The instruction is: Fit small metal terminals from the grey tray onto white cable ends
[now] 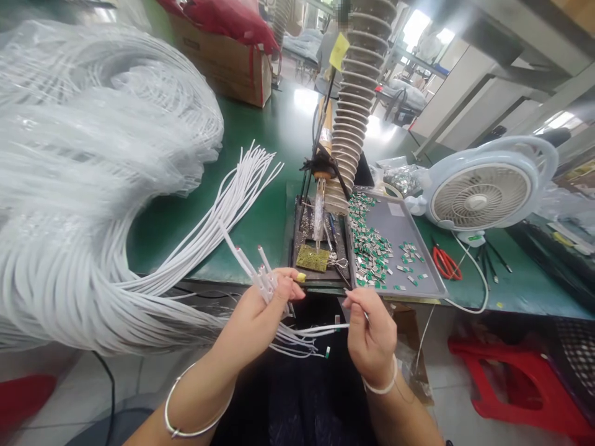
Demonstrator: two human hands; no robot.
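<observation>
My left hand (260, 316) is closed around a bunch of white cables (246, 263), their cut ends sticking up above the fist. A bit of yellow covering shows at one fingertip. Below that hand, more thin white cables (297, 334) trail to the right, a few tipped with small green-and-silver connectors (328, 352). My right hand (372, 331) is curled in a pinch, and one white cable runs into it from the left. What lies between its fingertips is too small to make out. Just beyond both hands stands a soldering iron (319, 210) pointing down over a yellow-green sponge (312, 257).
A large plastic-wrapped coil of white cable (93, 155) fills the left. On the green table (260, 124), a grey tray (404, 217) holds many small connectors. Right of it are red-handled cutters (446, 263) and a fan (481, 195). A ribbed hose (357, 93) hangs behind the iron.
</observation>
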